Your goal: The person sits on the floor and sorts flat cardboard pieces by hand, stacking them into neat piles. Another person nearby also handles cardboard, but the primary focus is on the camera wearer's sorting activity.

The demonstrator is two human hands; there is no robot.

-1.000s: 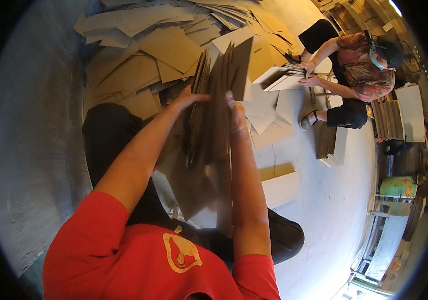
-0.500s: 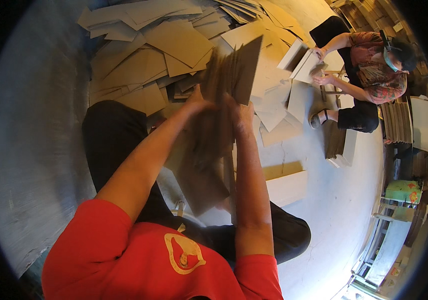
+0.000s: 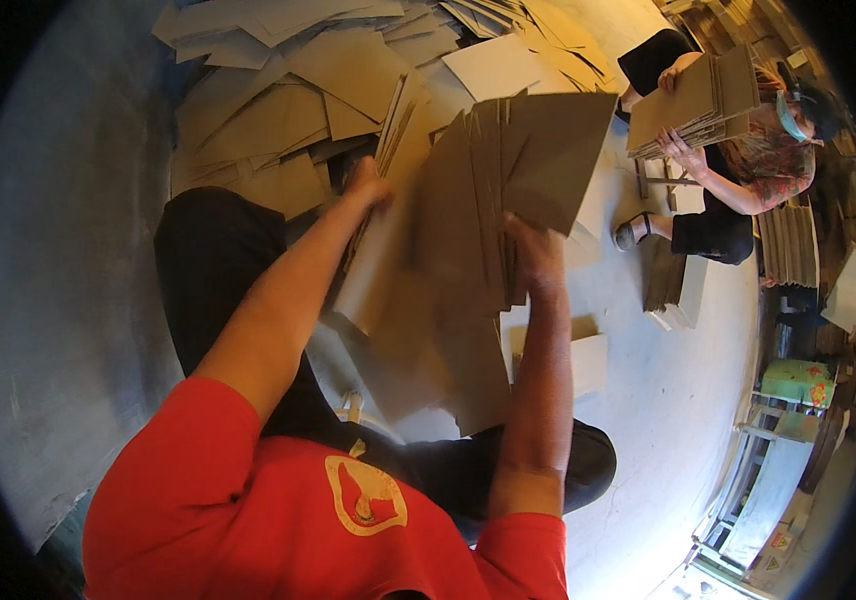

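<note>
Both my hands grip brown cardboard sheets in front of me, above my knees. My left hand (image 3: pixel 366 187) is closed on the edge of a thin bundle of cardboard sheets (image 3: pixel 388 235), held on edge and tilted. A thicker, fanned bundle of cardboard (image 3: pixel 473 195) leans to the right, with my right hand (image 3: pixel 536 250) closed around its right side. The two bundles stand apart at the top, with a gap between them. Lower down, the sheets are blurred by motion, and I cannot tell where each bundle ends.
Loose cardboard sheets (image 3: pixel 288 120) lie heaped on the floor ahead. At the right a seated co-worker (image 3: pixel 758 165) holds a stack of cardboard (image 3: pixel 698 100). Near that person's foot stands another cardboard stack (image 3: pixel 673 285). A pale bench (image 3: pixel 773 490) stands at the far right; a grey wall (image 3: pixel 68 300) rises left.
My hands have moved apart, splitting the cardboard into two bundles; the right one has fanned out and tipped right. The co-worker has lifted a stack of cardboard higher.
</note>
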